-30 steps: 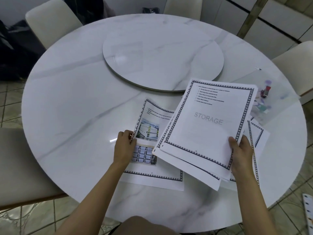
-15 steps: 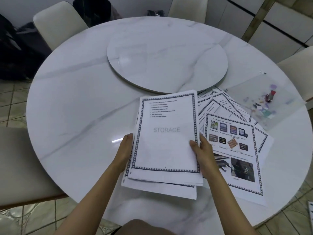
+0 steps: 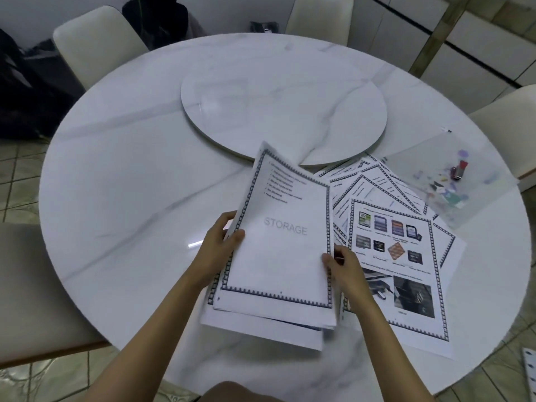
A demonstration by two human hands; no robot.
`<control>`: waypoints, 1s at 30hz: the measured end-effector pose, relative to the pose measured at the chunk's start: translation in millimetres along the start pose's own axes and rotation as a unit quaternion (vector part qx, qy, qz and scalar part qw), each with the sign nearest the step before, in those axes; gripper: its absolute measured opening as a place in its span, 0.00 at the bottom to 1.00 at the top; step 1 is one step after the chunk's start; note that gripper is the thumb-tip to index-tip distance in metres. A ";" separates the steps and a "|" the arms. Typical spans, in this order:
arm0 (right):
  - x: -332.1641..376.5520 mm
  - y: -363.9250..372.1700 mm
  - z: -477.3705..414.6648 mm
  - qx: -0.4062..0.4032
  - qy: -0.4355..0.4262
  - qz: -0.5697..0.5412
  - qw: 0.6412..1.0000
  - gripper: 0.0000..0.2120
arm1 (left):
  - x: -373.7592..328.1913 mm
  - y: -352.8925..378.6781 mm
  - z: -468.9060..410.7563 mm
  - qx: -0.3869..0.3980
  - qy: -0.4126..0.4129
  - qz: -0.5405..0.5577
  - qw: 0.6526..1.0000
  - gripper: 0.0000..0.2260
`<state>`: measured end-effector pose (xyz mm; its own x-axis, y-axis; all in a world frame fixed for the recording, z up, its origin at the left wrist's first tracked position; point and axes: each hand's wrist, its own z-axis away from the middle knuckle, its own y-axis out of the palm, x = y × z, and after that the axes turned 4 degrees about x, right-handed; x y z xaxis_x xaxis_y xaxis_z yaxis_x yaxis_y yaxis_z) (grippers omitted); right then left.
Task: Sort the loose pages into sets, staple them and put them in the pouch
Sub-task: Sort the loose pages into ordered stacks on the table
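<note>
Currently the round table (image 3: pixel 130 184) is carrying everything. Loose pages (image 3: pixel 406 288) are lying fanned on its right side. A stack of pages (image 3: pixel 284 256), "STORAGE" sheet on top, is sitting just left of them, near the table's front edge. The clear pouch (image 3: pixel 443 181) is lying flat beyond the fan. Left hand (image 3: pixel 216 248) is pinching the stack's left edge; right hand (image 3: pixel 345 268) is gripping its right edge. Judgement: paper is light, floppy, sheets slip; taking both long edges should stop sliding.

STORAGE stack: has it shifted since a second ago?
Yes. The STORAGE stack went left, away from the clear pouch, uncovering the fanned pages.
</note>
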<state>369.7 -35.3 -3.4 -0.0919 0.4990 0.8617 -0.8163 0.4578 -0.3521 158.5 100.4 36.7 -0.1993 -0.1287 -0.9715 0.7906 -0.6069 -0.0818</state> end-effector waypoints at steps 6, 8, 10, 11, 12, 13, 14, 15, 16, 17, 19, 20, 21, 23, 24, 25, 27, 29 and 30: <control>20.6 2.0 -4.1 0.016 0.046 -0.194 0.980 0.20 | -20.1 -10.6 4.1 0.002 0.051 0.037 0.998 0.11; 29.4 2.5 -5.9 0.041 0.043 -0.233 0.971 0.18 | -19.6 -15.9 5.1 -0.010 0.051 0.052 0.997 0.11; 38.0 3.6 -7.7 0.059 0.023 -0.226 0.972 0.11 | -18.2 -22.3 6.0 -0.018 0.052 0.069 0.996 0.11; 43.0 4.8 -7.7 0.065 0.010 -0.214 0.975 0.07 | -17.9 -26.1 6.4 -0.020 0.052 0.075 0.996 0.11; 47.4 7.1 -8.2 0.066 -0.004 -0.210 0.975 0.06 | -16.8 -30.1 6.5 -0.024 0.053 0.078 0.995 0.11; 51.9 9.1 -8.0 0.063 -0.014 -0.210 0.976 0.06 | -16.2 -33.9 6.8 -0.028 0.054 0.078 0.995 0.11; 54.0 11.0 -8.8 0.059 -0.028 -0.208 0.976 0.05 | -14.7 -37.7 6.6 -0.032 0.055 0.075 0.995 0.11; 57.5 13.2 -8.7 0.059 -0.043 -0.203 0.976 0.04 | -13.6 -41.1 6.7 -0.034 0.057 0.071 0.995 0.11; 60.7 16.0 -8.6 0.064 -0.058 -0.199 0.976 0.06 | -12.3 -43.9 6.5 -0.035 0.061 0.062 0.996 0.11; 62.6 19.1 -9.3 0.066 -0.063 -0.197 0.976 0.08 | -11.4 -46.0 6.5 -0.036 0.064 0.052 0.996 0.11; 66.0 25.6 -11.1 0.058 -0.079 -0.194 0.976 0.07 | -10.1 -48.1 6.0 -0.041 0.072 0.034 0.996 0.10; 69.8 29.1 -11.1 0.044 -0.092 -0.185 0.977 0.07 | -9.7 -48.3 5.3 -0.046 0.077 0.023 0.996 0.10; 75.3 32.6 -10.1 0.029 -0.110 -0.174 0.978 0.07 | -10.4 -48.2 4.5 -0.054 0.081 0.009 0.995 0.10; 89.3 39.3 -6.9 -0.001 -0.157 -0.154 0.976 0.05 | -15.1 -47.9 2.0 -0.076 0.092 -0.020 0.993 0.10; 96.1 41.7 -5.6 -0.014 -0.180 -0.147 0.972 0.04 | -19.6 -47.8 0.6 -0.089 0.102 -0.035 0.990 0.09; 102.5 43.8 -3.5 -0.029 -0.201 -0.144 0.969 0.03 | -25.3 -47.6 -0.3 -0.103 0.116 -0.052 0.987 0.09; 113.2 47.3 0.2 -0.058 -0.236 -0.150 0.958 0.11 | -36.9 -47.3 -1.5 -0.138 0.140 -0.073 0.978 0.09; 120.4 48.2 2.5 -0.083 -0.259 -0.168 0.947 0.16 | -45.3 -47.1 -2.4 -0.167 0.157 -0.074 0.971 0.09; 121.7 48.0 2.4 -0.091 -0.265 -0.173 0.944 0.14 | -46.6 -47.3 -3.2 -0.177 0.166 -0.079 0.967 0.10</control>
<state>318.0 45.7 85.5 -0.1493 -0.1191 0.9816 -0.7430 0.6685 -0.0318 132.2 137.6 85.1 -0.1831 0.2376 -0.9540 0.9259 -0.2844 -0.2485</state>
